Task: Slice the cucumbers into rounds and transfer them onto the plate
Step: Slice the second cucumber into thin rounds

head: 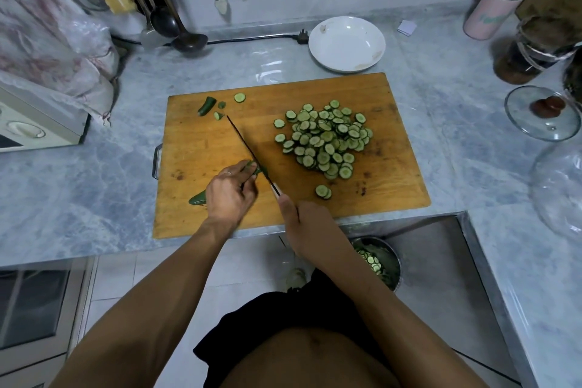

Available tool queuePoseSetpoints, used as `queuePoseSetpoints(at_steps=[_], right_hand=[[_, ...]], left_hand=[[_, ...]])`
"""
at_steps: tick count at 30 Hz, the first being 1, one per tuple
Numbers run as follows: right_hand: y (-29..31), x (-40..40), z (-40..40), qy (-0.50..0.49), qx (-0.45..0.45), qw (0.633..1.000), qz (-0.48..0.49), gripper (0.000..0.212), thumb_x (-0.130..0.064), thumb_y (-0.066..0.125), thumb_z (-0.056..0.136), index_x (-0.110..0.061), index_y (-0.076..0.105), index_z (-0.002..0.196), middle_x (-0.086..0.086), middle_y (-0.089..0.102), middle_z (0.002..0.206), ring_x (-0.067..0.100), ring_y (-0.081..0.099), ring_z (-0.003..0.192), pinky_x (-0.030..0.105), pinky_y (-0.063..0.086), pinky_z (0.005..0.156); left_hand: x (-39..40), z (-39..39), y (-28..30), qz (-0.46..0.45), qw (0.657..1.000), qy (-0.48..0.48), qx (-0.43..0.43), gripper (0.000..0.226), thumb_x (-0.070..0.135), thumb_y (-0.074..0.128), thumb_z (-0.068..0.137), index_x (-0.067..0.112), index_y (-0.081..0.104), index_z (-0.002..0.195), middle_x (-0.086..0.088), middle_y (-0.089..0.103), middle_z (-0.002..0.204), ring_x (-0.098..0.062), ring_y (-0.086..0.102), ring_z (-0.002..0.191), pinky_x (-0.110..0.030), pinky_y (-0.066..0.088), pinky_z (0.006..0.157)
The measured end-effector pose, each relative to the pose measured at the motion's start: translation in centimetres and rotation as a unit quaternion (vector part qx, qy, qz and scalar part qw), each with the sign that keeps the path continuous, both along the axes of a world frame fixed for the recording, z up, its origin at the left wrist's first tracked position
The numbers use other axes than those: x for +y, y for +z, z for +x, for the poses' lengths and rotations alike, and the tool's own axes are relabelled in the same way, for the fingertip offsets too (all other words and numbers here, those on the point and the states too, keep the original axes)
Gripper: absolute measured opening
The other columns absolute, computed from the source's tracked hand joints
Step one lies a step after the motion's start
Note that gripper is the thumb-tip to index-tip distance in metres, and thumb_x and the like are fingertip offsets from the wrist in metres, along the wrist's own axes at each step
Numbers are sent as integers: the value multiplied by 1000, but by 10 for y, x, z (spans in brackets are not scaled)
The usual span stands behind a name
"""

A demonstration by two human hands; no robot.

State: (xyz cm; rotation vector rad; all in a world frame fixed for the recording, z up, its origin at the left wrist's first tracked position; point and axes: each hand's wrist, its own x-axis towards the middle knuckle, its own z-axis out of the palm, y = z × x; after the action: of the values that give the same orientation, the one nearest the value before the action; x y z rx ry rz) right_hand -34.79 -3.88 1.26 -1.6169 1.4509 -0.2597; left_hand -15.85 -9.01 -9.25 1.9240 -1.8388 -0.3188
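We're looking down on the grey marble counter [94, 186], and square in the middle sits the wooden cutting board [220, 142]. At one o'clock beyond the board waits the white plate [346, 42] — nothing on it yet, so the transfer is not begun. On the board's right half, toward three o'clock, lies the big heap of rounds [326, 138], a couple of strays just beside it at its near edge.

Now to the action at seven o'clock on the board. Our left hand [230, 195] is curled down over the cucumber [198, 197], fingertips pinching it just beside the blade; only its dark tail pokes out toward eight o'clock. Our right hand [302, 224], at six o'clock, is wrapped around the knife [248, 151] handle — the hands stand close but apart, the blade between them.

Here is what the next cut turns on, as we judge it: the cucumber's long axis runs roughly from eight o'clock to two, crossing under the blade, which stretches from five o'clock up to eleven. The left hand is the nearer one, on top of the vegetable, so it must creep back toward the tail as each round falls to the right.

Up at eleven o'clock, small leftovers: a cut-off end piece [207, 105] and a few loose bits.
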Motion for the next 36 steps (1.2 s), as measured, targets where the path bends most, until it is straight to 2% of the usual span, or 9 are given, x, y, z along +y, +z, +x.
queuePoseSetpoints(at_steps=[4,8,10,13,16,19,24,30,36], right_hand=[[-5,-3,6,-15,0,1000,16,60,-46,18,106,-10,50,70,6,50,70,22,48,71,32,32,67],[-22,-8,19,-27,2,999,20,60,-46,18,107,-6,57,84,18,63,91,34,58,92,32,36,72],[-28,-6,23,-29,4,1000,2,60,-44,18,107,-7,58,82,20,67,95,35,61,94,33,37,74],[-30,-5,21,-38,5,999,-4,62,-45,18,107,-7,60,79,18,67,89,33,62,90,31,36,71],[-27,-13,10,-44,18,999,-5,65,-44,19,107,-4,60,77,13,60,75,29,59,75,29,35,63],[-25,-17,-2,-67,22,997,-12,66,-47,19,106,-3,63,82,6,57,70,24,54,68,29,34,60],[-20,-12,-11,-39,33,999,-19,61,-49,21,105,-8,57,78,3,54,70,20,51,66,31,29,56],[-10,3,-4,2,5,999,-35,57,-46,25,106,-8,53,73,13,58,76,25,51,72,33,35,66],[-12,8,-6,11,-6,999,-50,57,-45,25,106,-14,44,61,7,50,64,25,51,67,31,33,65]], left_hand=[[2,-1,1,-14,1000,-5,8,31,17,59,83,13,75,109,-6,70,119,-25,66,106,-31,51,90],[3,-2,2,-10,1000,-11,10,32,14,58,81,12,76,108,-8,69,119,-26,66,107,-33,51,91],[3,-3,3,-6,1000,-6,19,32,14,58,81,11,76,107,-8,69,119,-26,66,107,-33,52,91],[3,-1,5,-3,999,2,33,29,12,63,84,14,75,110,-5,69,120,-23,66,108,-31,51,92],[4,-3,7,-7,999,11,49,28,11,68,85,17,75,111,-3,69,120,-21,66,108,-26,49,93],[5,-3,7,-9,997,28,67,25,9,70,85,14,75,109,-5,69,120,-21,66,106,-18,43,95],[4,2,3,-6,998,10,58,24,10,69,86,13,75,109,-7,68,122,-23,67,106,-22,44,99],[2,3,3,-10,999,-12,32,26,10,66,87,12,74,112,-6,67,123,-22,66,107,-23,45,97],[2,3,3,1,1000,-5,28,27,10,64,87,14,75,112,-4,66,125,-21,64,110,-20,43,97]])
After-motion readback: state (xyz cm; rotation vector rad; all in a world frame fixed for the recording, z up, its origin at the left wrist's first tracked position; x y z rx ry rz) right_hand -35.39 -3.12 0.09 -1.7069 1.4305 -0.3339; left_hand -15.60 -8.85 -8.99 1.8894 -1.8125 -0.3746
